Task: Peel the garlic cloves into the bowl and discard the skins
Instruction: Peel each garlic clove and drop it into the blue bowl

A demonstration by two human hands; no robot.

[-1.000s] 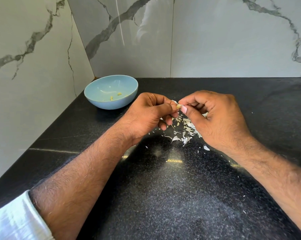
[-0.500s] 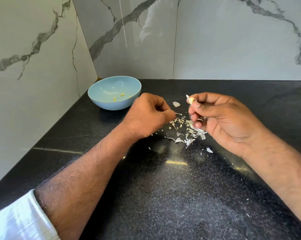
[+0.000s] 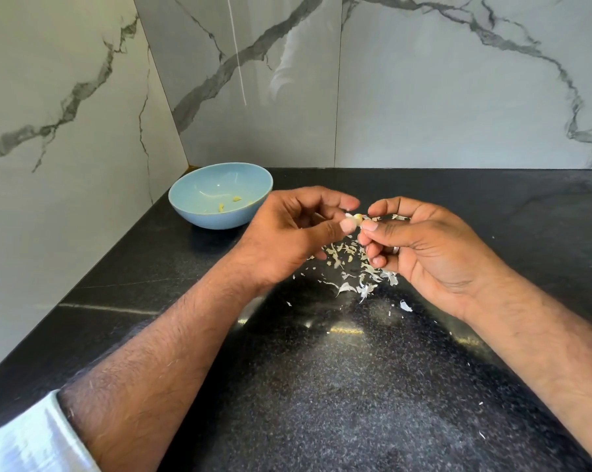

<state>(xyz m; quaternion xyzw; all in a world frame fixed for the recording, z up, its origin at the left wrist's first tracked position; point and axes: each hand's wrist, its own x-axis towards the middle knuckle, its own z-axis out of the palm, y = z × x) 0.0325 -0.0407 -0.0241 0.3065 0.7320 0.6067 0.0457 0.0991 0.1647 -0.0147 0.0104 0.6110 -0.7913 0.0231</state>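
Black counter [image 3: 355, 386] lies bare before both hands.

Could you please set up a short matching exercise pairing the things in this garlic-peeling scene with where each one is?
Things:
1. light blue ceramic bowl
2. small pale garlic clove
3. white papery garlic skins
4. grey-veined white marble wall

Places:
A. pinched between the fingertips of the left hand and the right hand
B. scattered on the black speckled countertop below both hands
C. in the counter's far left corner
D. upright behind the counter

Pairs: 1-C, 2-A, 3-B, 4-D
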